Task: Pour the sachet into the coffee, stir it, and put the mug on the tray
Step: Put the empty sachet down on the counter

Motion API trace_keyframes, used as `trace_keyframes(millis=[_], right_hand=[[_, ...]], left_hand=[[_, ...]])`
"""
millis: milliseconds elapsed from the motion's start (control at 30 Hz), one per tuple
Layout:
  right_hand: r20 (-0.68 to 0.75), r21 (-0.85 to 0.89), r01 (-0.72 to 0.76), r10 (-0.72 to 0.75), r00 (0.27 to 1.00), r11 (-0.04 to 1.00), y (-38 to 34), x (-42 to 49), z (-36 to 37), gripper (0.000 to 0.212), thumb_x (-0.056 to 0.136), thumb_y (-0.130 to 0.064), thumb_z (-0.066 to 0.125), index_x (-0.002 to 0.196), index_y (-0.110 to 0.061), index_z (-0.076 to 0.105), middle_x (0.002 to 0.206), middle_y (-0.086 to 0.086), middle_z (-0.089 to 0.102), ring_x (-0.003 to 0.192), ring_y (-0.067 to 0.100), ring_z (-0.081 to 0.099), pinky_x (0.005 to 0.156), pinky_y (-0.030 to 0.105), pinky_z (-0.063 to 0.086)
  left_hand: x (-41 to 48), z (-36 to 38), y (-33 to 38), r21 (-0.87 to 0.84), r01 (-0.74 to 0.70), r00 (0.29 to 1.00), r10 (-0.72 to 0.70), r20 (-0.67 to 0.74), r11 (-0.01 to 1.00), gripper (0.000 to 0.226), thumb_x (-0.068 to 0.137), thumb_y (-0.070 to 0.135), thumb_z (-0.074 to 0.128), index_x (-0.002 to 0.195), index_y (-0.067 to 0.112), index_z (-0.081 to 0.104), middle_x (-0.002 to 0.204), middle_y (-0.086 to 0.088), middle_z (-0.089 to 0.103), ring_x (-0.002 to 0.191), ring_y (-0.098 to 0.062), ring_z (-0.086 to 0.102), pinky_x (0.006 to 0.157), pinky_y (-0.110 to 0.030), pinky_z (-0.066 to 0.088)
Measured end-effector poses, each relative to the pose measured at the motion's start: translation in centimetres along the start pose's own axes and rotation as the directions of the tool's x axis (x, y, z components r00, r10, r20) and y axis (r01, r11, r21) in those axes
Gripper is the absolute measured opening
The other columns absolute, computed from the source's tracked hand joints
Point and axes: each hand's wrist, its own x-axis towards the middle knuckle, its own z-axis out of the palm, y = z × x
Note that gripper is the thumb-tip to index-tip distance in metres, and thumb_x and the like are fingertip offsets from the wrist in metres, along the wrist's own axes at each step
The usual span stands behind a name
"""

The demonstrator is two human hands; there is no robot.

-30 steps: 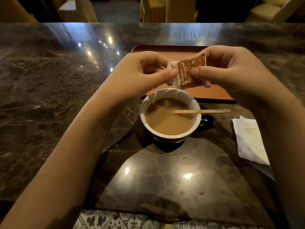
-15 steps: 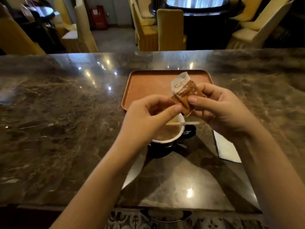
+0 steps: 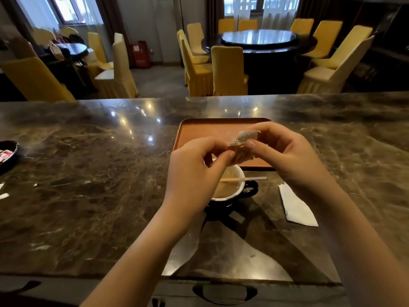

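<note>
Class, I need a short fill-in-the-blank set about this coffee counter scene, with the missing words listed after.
1. Both hands pinch the sachet above the ____.
2. The wooden stirrer lies across the rim of the mug, its far end pointing toward the person's ____ side.
3. The orange tray holds ____ mugs.
4. The white napkin lies to the ____ of the mug.

Missing words: mug; right; no; right

My mug (image 3: 230,193) stands on the counter (image 3: 88,196) near its front edge, with the stirrer (image 3: 243,179) lying across its rim and pointing right. The tray (image 3: 199,131) sits just behind the mug, toward the back edge. A napkin (image 3: 296,209) lies to the mug's right. Above the mug, my left hand (image 3: 194,173) and right hand (image 3: 285,156) hold the sachet (image 3: 242,144) between them. A dish (image 3: 8,154) sits at the counter's left edge.
</note>
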Motion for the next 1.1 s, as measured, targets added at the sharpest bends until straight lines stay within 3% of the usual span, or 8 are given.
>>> trace_keyframes(millis=[133, 233, 433, 700, 867, 967, 1033, 1100], right_hand=[[-0.012, -0.122, 0.066, -0.067, 0.998, 0.99, -0.6, 0.1, 0.7, 0.011, 0.082, -0.014, 0.062, 0.091, -0.01, 0.067, 0.081, -0.003, 0.069, 0.078, 0.016, 0.067, 0.072, 0.033, 0.057], [-0.009, -0.133, 0.074, -0.076, 0.997, 0.988, -0.8, -0.2, 1.2, 0.018, 0.075, -0.024, 0.064, 0.088, -0.012, 0.068, 0.08, -0.001, 0.069, 0.078, 0.019, 0.068, 0.073, 0.04, 0.056], [-0.043, -0.034, 0.053, -0.055, 0.998, 0.998, -0.8, -0.9, 3.1, 0.014, 0.076, -0.015, 0.066, 0.087, -0.009, 0.07, 0.081, 0.007, 0.072, 0.074, 0.017, 0.067, 0.065, 0.029, 0.055], [0.016, -0.046, -0.033, 0.034, 0.999, 0.998, -0.7, -2.2, 5.5, 0.01, 0.08, -0.017, 0.064, 0.087, -0.019, 0.07, 0.08, -0.001, 0.071, 0.07, 0.007, 0.064, 0.06, 0.02, 0.051], [-0.202, -0.368, -0.023, -0.056, 0.978, 0.929, -0.2, -3.5, 2.8, 0.011, 0.082, -0.021, 0.063, 0.09, -0.027, 0.065, 0.086, -0.013, 0.065, 0.084, 0.002, 0.058, 0.067, 0.011, 0.047], [-0.252, -0.619, -0.142, -0.024, 0.967, 0.773, 1.4, -3.7, 0.1, 0.024, 0.082, -0.028, 0.063, 0.105, -0.025, 0.06, 0.099, -0.008, 0.055, 0.096, 0.012, 0.05, 0.076, 0.025, 0.043], [-0.239, -0.675, -0.233, 0.091, 0.967, 0.7, 2.5, -3.6, -1.2, 0.035, 0.081, -0.034, 0.062, 0.114, -0.022, 0.057, 0.105, -0.007, 0.05, 0.105, 0.02, 0.047, 0.083, 0.034, 0.042], [-0.205, -0.66, -0.272, 0.18, 0.962, 0.7, 3.3, -3.6, -1.7, 0.039, 0.081, -0.037, 0.061, 0.117, -0.023, 0.057, 0.105, -0.004, 0.053, 0.102, 0.02, 0.051, 0.079, 0.03, 0.043]], left_hand=[[-0.3, -1.2, 0.1, 0.083, -0.084, 0.994, 0.089, -0.057, 0.993, 0.016, 0.079, 0.015, 0.068, 0.091, 0.026, 0.068, 0.075, 0.025, 0.057, 0.069, 0.003, 0.054, 0.062, -0.007, 0.042], [-0.7, -2.1, 0.0, 0.068, -0.086, 0.992, 0.092, -0.085, 0.994, 0.02, 0.078, 0.015, 0.069, 0.091, 0.03, 0.066, 0.077, 0.025, 0.058, 0.075, -0.004, 0.058, 0.064, -0.013, 0.046], [-1.7, -3.4, -0.7, -0.04, -0.009, 1.0, 0.008, -0.025, 0.999, 0.016, 0.079, 0.019, 0.068, 0.094, 0.025, 0.068, 0.084, 0.013, 0.067, 0.083, -0.008, 0.062, 0.071, -0.02, 0.051], [-3.0, -5.1, -2.1, -0.165, 0.183, 0.983, -0.178, 0.041, 0.969, 0.012, 0.079, 0.02, 0.067, 0.089, 0.02, 0.072, 0.086, 0.005, 0.073, 0.084, -0.009, 0.068, 0.076, -0.03, 0.057], [-3.9, -6.5, -4.3, -0.236, 0.406, 0.912, -0.408, 0.042, 0.883, 0.012, 0.079, 0.018, 0.066, 0.088, 0.022, 0.073, 0.084, 0.007, 0.073, 0.08, 0.002, 0.067, 0.064, -0.009, 0.051], [-4.6, -7.4, -7.1, -0.212, 0.543, 0.837, -0.545, 0.052, 0.813, 0.011, 0.08, 0.021, 0.066, 0.088, 0.024, 0.073, 0.083, 0.006, 0.074, 0.08, -0.002, 0.068, 0.066, -0.016, 0.053], [-5.0, -7.7, -9.3, -0.167, 0.641, 0.767, -0.636, 0.087, 0.749, 0.01, 0.081, 0.022, 0.066, 0.087, 0.023, 0.073, 0.085, 0.003, 0.074, 0.081, -0.01, 0.069, 0.073, -0.023, 0.053], [-5.5, -7.7, -11.3, -0.087, 0.691, 0.722, -0.683, 0.11, 0.717, 0.008, 0.081, 0.022, 0.066, 0.085, 0.022, 0.073, 0.084, 0.003, 0.073, 0.083, -0.013, 0.067, 0.072, -0.024, 0.05]])
